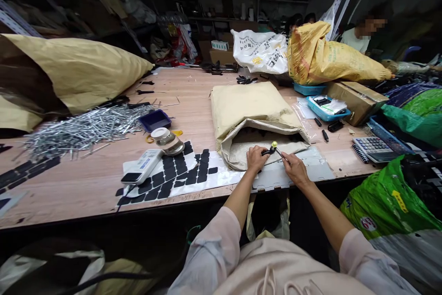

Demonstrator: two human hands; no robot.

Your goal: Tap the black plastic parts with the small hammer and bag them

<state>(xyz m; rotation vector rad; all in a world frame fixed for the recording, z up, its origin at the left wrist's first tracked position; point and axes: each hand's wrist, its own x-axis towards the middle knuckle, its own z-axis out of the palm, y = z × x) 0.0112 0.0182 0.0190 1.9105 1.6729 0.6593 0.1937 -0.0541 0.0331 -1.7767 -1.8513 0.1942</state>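
Observation:
My left hand (256, 159) is closed on a small black part (267, 152) in front of the open mouth of a tan paper sack (250, 106). My right hand (294, 168) grips a thin metal tool (283, 156), whose far end meets a small yellow-green round piece (274, 144) beside the black part. Both hands are above a grey board (311, 166) at the table's front edge. What the left fingertips cover is hidden. Dark items show faintly inside the sack.
A heap of metal rods (90, 129), a dark blue tray (154, 120), a lidded jar (168, 141) and black stickers (176, 168) are on the left. At right are a blue basket (328, 107), a calculator (373, 147) and a green bag (386, 198). A person (357, 37) is behind.

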